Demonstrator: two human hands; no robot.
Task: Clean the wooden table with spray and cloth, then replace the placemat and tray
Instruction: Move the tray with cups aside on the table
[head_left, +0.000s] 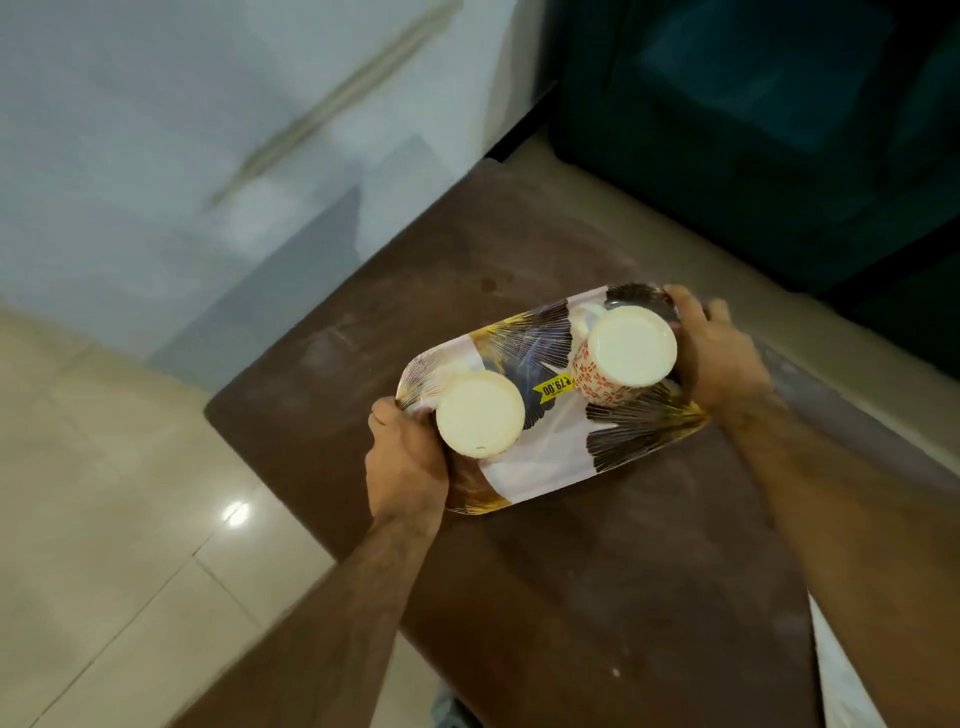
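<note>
Left hand (407, 457) and right hand (714, 351) grip ends of glossy leaf-print rectangular tray (550, 457), fingers curled; two upturned ceramic mugs (626, 345) aboard, over dusty brown wooden table (597, 597).

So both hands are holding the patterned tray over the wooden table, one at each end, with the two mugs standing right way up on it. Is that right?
One slip: the mugs are not right way up. The head view shows both mugs upside down, flat bases facing up. The rest holds: the left hand and right hand each have a grip on one end of the patterned tray, over the wooden table.
</note>
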